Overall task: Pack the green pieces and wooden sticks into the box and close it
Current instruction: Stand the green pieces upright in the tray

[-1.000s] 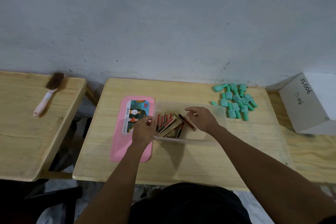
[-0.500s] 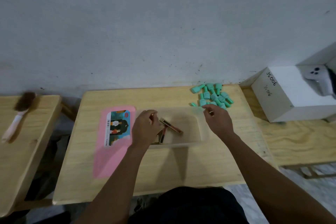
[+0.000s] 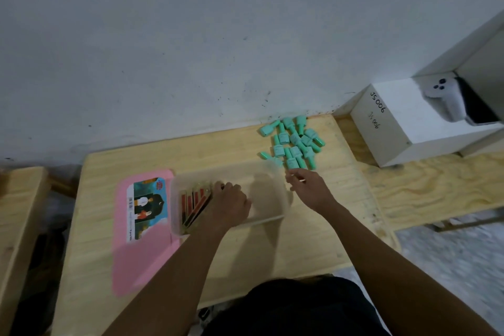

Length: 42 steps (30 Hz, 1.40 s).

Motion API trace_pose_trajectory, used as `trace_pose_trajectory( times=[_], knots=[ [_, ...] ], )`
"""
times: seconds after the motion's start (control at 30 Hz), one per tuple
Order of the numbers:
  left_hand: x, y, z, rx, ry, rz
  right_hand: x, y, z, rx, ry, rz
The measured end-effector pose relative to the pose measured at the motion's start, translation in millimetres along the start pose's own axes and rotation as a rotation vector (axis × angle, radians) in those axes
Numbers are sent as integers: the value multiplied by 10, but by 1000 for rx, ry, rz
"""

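Observation:
A clear plastic box (image 3: 270, 217) stands in the middle of the wooden table. Several wooden sticks (image 3: 195, 203) with red and dark faces lie bunched at its left end. My left hand (image 3: 230, 206) is inside the box, fingers resting against the sticks. My right hand (image 3: 308, 185) reaches past the box's right wall, fingers apart, just short of the pile of green pieces (image 3: 293, 143) at the table's far right edge. The pink lid (image 3: 141, 254) with a picture label lies flat to the left of the box.
A white carton (image 3: 392, 128) marked JS006 sits on the bench to the right, with a white controller (image 3: 444, 99) on it. Another wooden table (image 3: 19, 213) stands at the left. The grey wall runs along the far edge.
The sticks have been pushed together to the box's left end by my left hand. My right hand has moved from the box toward the green pieces. The view has swung right.

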State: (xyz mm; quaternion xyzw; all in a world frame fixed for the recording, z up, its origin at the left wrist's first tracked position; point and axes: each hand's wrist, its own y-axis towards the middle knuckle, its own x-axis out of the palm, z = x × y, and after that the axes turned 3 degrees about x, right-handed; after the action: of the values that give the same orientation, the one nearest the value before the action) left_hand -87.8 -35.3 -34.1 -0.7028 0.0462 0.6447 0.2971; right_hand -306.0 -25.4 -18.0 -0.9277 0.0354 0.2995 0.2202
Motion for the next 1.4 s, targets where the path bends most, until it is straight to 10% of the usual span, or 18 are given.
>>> trace_pose_trajectory(
  times=[0.63,1.0,1.4],
  knots=[
    [-581,1095,351,-241,-367,518,-377,444,421,261,-75,199],
    [-655,1736,171,-545,-499,-330,-429,821,412,290,-319,153],
    [-651,1741,164,-623,-811,-190,-575,676,473,101,-88,378]
  ],
)
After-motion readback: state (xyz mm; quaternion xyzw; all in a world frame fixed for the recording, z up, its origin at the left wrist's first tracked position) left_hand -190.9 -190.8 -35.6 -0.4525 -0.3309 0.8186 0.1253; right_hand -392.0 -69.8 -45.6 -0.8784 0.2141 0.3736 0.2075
